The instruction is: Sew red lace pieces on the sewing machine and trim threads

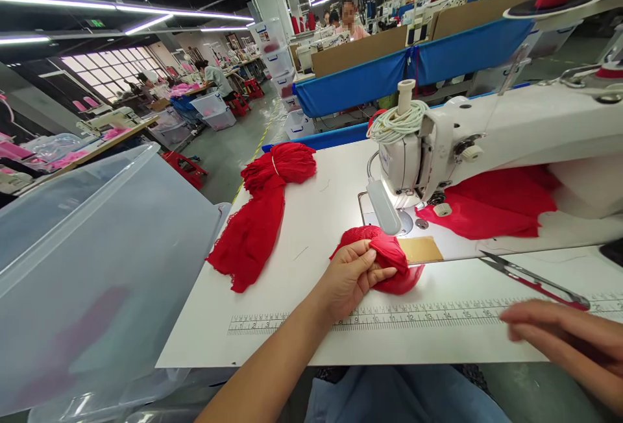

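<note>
My left hand point(351, 277) pinches a piece of red lace-edged fabric point(392, 255) between thumb and fingers. The cloth lies bunched on the white table in front of the sewing machine point(403, 167), close to its needle area. My right hand point(567, 345) is at the table's right front, slightly blurred, with its fingers stretched out and nothing seen in them. Just beyond it lies a pair of thread snips point(535, 280) with dark blades. More red fabric point(501, 202) lies under the machine's arm.
A tied bundle of red fabric point(265, 209) lies on the table's left side. A ruler strip point(428, 319) runs along the front. Left of the table stands a large translucent plastic bin point(111, 267). Behind are blue cloth-hung workstations point(350, 85) and other people at work.
</note>
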`<action>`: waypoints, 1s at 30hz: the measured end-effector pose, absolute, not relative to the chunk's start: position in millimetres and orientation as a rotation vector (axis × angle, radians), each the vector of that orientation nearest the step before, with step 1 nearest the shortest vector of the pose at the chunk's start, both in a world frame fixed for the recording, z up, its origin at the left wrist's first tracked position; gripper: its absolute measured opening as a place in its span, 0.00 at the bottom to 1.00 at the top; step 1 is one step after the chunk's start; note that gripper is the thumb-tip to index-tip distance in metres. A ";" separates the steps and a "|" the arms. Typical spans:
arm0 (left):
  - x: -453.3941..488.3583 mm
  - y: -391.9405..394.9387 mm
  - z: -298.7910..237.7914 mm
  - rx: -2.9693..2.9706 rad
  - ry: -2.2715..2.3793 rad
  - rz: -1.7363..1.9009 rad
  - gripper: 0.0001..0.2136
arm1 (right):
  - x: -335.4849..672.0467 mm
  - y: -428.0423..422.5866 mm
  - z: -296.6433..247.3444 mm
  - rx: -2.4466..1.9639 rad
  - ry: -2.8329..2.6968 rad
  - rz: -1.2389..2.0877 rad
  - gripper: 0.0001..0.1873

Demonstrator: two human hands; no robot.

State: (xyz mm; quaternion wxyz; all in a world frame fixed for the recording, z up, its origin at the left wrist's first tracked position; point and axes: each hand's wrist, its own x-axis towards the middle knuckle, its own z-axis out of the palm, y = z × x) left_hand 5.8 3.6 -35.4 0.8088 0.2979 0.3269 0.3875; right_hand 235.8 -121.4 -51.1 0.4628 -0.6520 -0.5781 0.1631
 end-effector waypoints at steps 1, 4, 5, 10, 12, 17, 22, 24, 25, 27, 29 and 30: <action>5.6 3.6 -34.5 0.623 0.699 0.835 0.11 | 228.4 -110.3 -44.6 -1.612 -1.423 0.389 0.19; 5.2 4.0 -31.7 0.599 0.691 0.848 0.11 | 203.1 -79.6 -34.5 -1.602 -1.442 0.385 0.20; 5.3 4.2 -31.0 0.599 0.691 0.853 0.11 | 195.1 -71.3 -33.5 -1.591 -1.450 0.402 0.19; 6.0 6.3 -32.1 0.580 0.733 0.886 0.12 | 168.8 -46.5 -36.0 -1.495 -1.514 0.516 0.13; 5.9 7.2 -33.4 0.568 0.735 0.894 0.12 | 164.4 -43.6 -38.7 -1.507 -1.545 0.505 0.11; 5.4 7.3 -33.5 0.553 0.730 0.894 0.12 | 161.4 -43.8 -44.9 -1.557 -1.643 0.293 0.10; 6.1 6.3 -31.8 0.543 0.715 0.899 0.11 | 159.8 -45.0 -46.5 -1.469 -1.610 0.028 0.09; 6.0 6.2 -32.0 0.549 0.708 0.896 0.11 | 157.9 -44.1 -46.5 -1.478 -1.653 -0.014 0.09; 5.9 6.2 -32.3 0.553 0.704 0.893 0.11 | 157.0 -43.3 -46.3 -1.498 -1.672 -0.046 0.09; 5.5 6.2 -33.1 0.556 0.694 0.886 0.11 | 155.9 -41.3 -44.9 -1.534 -1.677 -0.090 0.11; 5.1 6.3 -34.0 0.549 0.692 0.888 0.11 | 156.7 -39.4 -42.1 -1.540 -1.616 -0.024 0.11; 5.1 6.3 -34.3 0.546 0.693 0.893 0.11 | 157.8 -38.6 -40.4 -1.536 -1.564 0.052 0.11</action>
